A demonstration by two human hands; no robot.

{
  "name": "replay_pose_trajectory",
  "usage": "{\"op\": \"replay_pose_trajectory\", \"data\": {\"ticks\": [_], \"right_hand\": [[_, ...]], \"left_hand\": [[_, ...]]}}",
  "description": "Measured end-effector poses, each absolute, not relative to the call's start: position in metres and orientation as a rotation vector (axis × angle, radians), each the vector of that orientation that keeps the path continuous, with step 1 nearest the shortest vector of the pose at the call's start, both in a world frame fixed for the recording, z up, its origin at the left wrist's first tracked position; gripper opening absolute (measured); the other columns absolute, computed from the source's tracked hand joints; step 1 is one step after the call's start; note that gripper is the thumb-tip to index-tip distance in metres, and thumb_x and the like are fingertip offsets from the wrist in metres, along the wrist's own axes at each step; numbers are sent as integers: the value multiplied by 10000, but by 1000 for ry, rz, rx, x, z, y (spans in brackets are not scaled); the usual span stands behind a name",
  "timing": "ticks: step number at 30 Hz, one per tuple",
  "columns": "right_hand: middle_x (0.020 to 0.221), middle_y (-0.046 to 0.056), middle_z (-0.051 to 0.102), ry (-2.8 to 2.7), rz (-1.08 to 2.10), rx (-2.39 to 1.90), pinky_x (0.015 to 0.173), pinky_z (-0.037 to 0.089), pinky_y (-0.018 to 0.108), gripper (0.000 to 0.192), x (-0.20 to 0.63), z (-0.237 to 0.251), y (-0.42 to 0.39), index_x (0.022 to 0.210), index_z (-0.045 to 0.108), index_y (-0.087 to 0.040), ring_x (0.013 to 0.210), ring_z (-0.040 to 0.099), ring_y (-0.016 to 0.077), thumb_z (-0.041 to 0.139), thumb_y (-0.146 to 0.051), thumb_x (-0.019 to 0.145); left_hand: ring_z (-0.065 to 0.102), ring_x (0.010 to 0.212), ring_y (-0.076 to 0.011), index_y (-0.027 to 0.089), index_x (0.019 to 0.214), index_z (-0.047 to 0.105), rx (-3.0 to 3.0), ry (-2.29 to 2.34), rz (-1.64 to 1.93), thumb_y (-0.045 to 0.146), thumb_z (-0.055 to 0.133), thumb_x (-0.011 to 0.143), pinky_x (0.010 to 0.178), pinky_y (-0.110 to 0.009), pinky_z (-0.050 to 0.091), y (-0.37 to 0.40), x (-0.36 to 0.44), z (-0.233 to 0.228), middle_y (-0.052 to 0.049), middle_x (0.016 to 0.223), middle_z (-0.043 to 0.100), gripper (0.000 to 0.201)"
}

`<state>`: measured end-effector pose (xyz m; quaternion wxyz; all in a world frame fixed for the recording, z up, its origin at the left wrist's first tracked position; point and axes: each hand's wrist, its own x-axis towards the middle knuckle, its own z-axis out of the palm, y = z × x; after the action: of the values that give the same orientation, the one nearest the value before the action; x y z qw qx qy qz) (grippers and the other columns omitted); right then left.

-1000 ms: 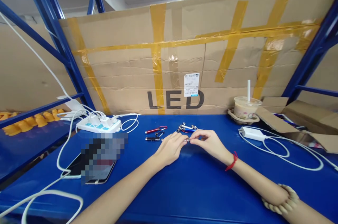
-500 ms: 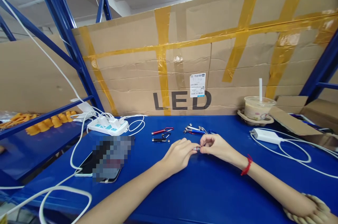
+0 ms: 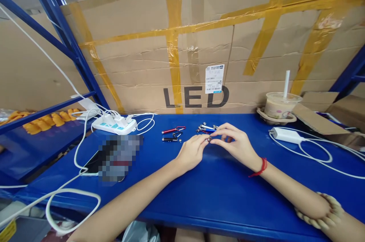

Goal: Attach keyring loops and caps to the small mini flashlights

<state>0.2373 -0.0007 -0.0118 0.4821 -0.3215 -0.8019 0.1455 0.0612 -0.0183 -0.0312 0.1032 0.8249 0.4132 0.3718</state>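
Landmark: the "LED" cardboard sheet [image 3: 199, 51] standing at the back of the blue table [image 3: 216, 192].

Your hands meet in front of that sheet, just below its printed letters. Left hand [image 3: 191, 153]: fingers drawn together, pinching one end of a small metal part [image 3: 209, 140]. Right hand [image 3: 238, 145]: thumb and forefinger pinched on the other end of the same part, the remaining fingers fanned loosely above. The part is too small to make out in detail; it sits between your two sets of fingertips, a little above the table surface. A red string [image 3: 259, 168] circles your right wrist, and a beaded bracelet [image 3: 322, 215] lies further up that forearm.

Between your hands and the sheet: a cluster of small keychain torches [image 3: 207, 128] lying just behind your right fingers. To the left of them, a red one [image 3: 172, 130] and a black one [image 3: 169, 139] lie apart from the cluster, with a tiny loose piece [image 3: 179, 140] beside the black one.

Left of the letters, near the sheet's foot: a white power strip [image 3: 114, 126] with plugs in it and white cables trailing off the table edge. In front of that, a phone [image 3: 94, 164], partly blurred.

Right of the letters, against the sheet: a lidded drink cup [image 3: 281, 105] with a straw. In front of the cup, a white charger block [image 3: 285, 134] with looped cable
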Motion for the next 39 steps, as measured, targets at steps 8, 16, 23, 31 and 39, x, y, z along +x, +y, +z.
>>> {"op": "replay_pose_trajectory", "data": {"ticks": [8,16,23,31,39], "right_hand": [[925,59,519,-2075,361,-610,606,430,274,298,242,-15,5,672,672,-194,632,516,117,541,-405,837],[907,54,472,-2161,411,-593,569,400,248,285,248,-22,5,630,647,-176,619,487,101,563,-357,833],[846,42,467,-2170,443,-592,636,398,271,276,246,-21,3,589,571,-153,698,494,129,600,-327,801],[790,39,462,-2069,564,-650,597,385,264,269,241,-19,1,566,535,-154,725,473,151,625,-313,764],[765,28,472,-2013,655,-705,695,404,308,261,237,-20,3,560,515,-156,721,492,150,619,-297,753]], "left_hand": [[574,806,-121,194,1006,542,2338,1047,975,240,311,908,737,-218,432,-21,59,-27,-7,914,622,255],[560,808,-125,195,937,536,2416,1016,859,238,315,905,726,-212,401,-27,57,-23,-10,891,614,227],[552,808,-131,196,942,533,2477,1070,838,218,339,891,715,-221,408,-27,56,-27,-19,878,596,202],[548,782,-126,186,960,525,2454,1123,915,223,371,883,712,-222,423,-28,59,-27,-21,839,582,175],[552,774,-137,193,964,536,2526,1200,918,235,399,874,699,-239,435,-26,59,-27,-23,834,588,168]]}}
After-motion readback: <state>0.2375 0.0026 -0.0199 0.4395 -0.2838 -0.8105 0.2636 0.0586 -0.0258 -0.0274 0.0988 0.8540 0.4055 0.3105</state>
